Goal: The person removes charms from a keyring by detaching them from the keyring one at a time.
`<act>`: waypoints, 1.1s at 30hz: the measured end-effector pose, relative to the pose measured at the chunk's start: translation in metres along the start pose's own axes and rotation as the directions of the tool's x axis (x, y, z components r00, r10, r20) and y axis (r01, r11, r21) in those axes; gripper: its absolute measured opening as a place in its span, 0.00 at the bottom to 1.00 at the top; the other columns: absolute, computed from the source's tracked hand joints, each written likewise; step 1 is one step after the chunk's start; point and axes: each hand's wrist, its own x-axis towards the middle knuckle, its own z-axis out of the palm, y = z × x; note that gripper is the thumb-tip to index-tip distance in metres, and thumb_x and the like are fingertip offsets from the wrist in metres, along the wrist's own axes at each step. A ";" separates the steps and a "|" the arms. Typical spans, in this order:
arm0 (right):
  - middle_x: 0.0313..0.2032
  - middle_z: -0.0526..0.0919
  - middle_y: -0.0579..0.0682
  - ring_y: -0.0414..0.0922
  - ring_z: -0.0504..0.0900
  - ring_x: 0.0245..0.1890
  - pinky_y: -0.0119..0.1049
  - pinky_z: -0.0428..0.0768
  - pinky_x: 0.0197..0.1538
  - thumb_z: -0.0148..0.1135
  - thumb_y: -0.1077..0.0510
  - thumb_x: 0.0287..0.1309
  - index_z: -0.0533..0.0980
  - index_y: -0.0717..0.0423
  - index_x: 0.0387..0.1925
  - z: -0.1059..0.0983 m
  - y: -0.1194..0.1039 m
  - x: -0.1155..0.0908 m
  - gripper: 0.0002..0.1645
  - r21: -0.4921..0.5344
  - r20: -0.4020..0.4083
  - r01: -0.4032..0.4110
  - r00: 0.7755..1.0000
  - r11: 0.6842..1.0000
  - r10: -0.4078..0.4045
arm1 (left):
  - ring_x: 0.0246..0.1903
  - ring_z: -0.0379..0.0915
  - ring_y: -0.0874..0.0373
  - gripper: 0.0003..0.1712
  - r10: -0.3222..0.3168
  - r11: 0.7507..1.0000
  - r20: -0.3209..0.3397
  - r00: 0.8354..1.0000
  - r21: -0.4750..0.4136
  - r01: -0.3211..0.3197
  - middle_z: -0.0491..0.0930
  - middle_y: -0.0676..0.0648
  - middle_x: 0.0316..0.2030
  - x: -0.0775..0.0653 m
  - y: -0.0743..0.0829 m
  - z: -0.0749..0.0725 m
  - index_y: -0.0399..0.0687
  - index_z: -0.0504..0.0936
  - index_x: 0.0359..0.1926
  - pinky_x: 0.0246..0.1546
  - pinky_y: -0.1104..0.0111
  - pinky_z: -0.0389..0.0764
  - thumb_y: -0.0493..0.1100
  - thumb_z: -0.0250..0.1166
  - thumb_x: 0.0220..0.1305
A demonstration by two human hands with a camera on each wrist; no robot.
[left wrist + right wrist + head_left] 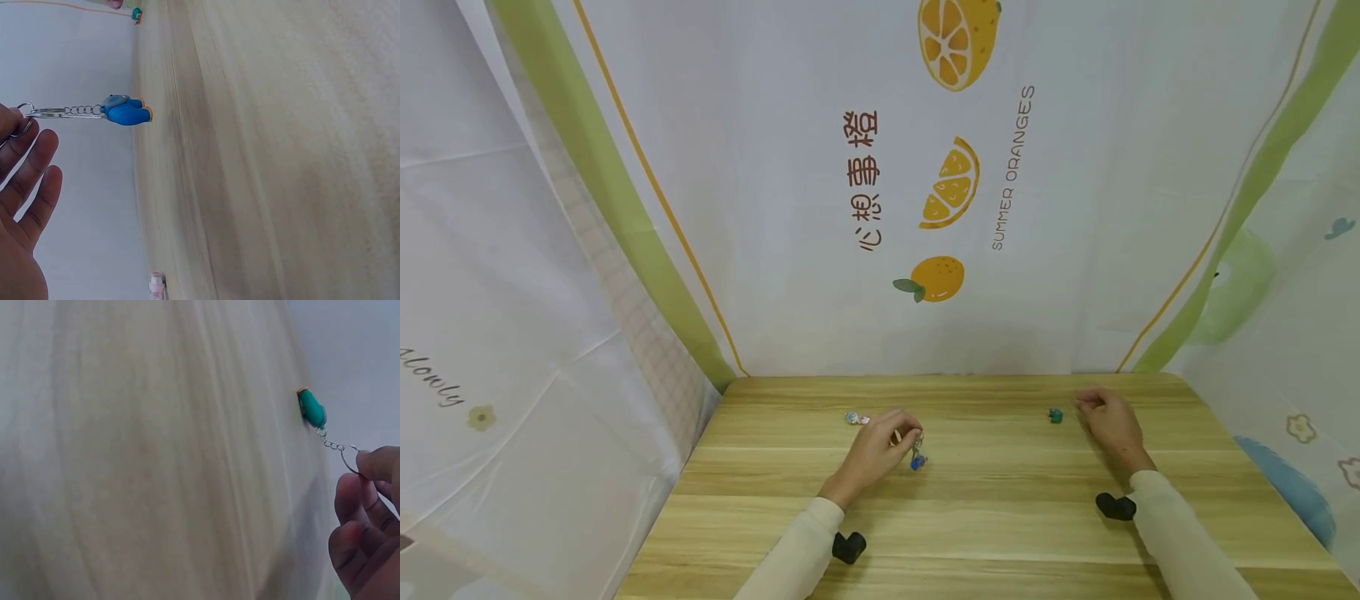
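My left hand (877, 448) pinches the metal ring of a blue keychain (918, 462) between thumb and finger. In the left wrist view its chain stretches from the ring to a small blue figure (127, 114) with orange ends. On the other side, my right hand (1112, 423) pinches the ring of a green keychain (312, 410). That green figure (1056, 415) is right at the tabletop, left of the fingertips, its short chain running up to the ring (349, 460). Behind my left hand lies a small pink, white and light-blue trinket (855, 418), partly hidden by the hand.
The wood-grain table (985, 517) ends against a white hanging cloth (790, 208) printed with oranges and writing. More printed cloth (512, 250) hangs on the left and right sides. A black wrist device (849, 547) sits at each sleeve cuff.
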 end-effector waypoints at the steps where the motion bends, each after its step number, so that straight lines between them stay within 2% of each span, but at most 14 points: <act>1: 0.49 0.85 0.64 0.56 0.82 0.46 0.39 0.75 0.41 0.59 0.52 0.78 0.81 0.65 0.55 0.000 0.001 -0.001 0.19 -0.003 0.006 -0.014 1.000 1.000 0.014 | 0.33 0.79 0.64 0.03 -0.002 1.000 0.001 1.000 0.000 0.002 0.86 0.52 0.37 0.000 0.000 0.000 0.48 0.87 0.45 0.34 0.75 0.81 0.39 0.67 0.76; 4: 0.49 0.85 0.64 0.58 0.83 0.47 0.40 0.76 0.41 0.59 0.53 0.77 0.81 0.65 0.56 -0.001 0.003 -0.003 0.19 -0.025 0.003 -0.044 0.999 0.999 0.044 | 0.34 0.79 0.65 0.03 -0.011 1.000 0.004 1.000 0.003 0.011 0.86 0.52 0.38 -0.001 0.000 0.000 0.48 0.87 0.45 0.35 0.74 0.81 0.39 0.67 0.76; 10: 0.47 0.86 0.65 0.57 0.84 0.43 0.36 0.74 0.38 0.58 0.54 0.75 0.80 0.65 0.54 0.000 0.010 -0.004 0.18 -0.053 -0.007 -0.051 0.999 0.997 0.051 | 0.34 0.78 0.65 0.04 -0.033 0.999 0.018 0.999 0.013 0.033 0.86 0.53 0.38 -0.001 0.001 0.000 0.48 0.87 0.46 0.36 0.74 0.81 0.40 0.66 0.77; 16: 0.50 0.85 0.66 0.60 0.85 0.46 0.39 0.77 0.38 0.56 0.54 0.76 0.78 0.66 0.57 -0.001 0.011 -0.004 0.21 -0.069 0.030 -0.084 0.996 0.994 0.086 | 0.35 0.78 0.66 0.04 -0.052 0.999 0.024 0.998 0.012 0.051 0.86 0.53 0.39 -0.001 0.003 0.000 0.50 0.87 0.46 0.36 0.74 0.82 0.40 0.66 0.77; 23: 0.49 0.85 0.66 0.59 0.85 0.45 0.41 0.78 0.38 0.56 0.53 0.76 0.78 0.66 0.57 -0.001 0.012 -0.003 0.21 -0.074 0.042 -0.101 0.994 0.992 0.104 | 0.35 0.78 0.67 0.05 -0.051 0.999 0.031 0.998 0.016 0.050 0.86 0.53 0.39 -0.001 0.003 -0.001 0.49 0.87 0.46 0.37 0.74 0.82 0.41 0.66 0.78; 33: 0.49 0.86 0.66 0.60 0.85 0.45 0.40 0.78 0.39 0.55 0.53 0.78 0.80 0.67 0.57 0.007 0.004 -0.003 0.22 -0.045 0.015 -0.060 0.998 0.997 0.061 | 0.36 0.78 0.68 0.05 -0.081 0.997 0.027 0.996 0.008 0.081 0.87 0.54 0.39 -0.001 0.004 -0.003 0.51 0.87 0.47 0.37 0.74 0.82 0.41 0.65 0.78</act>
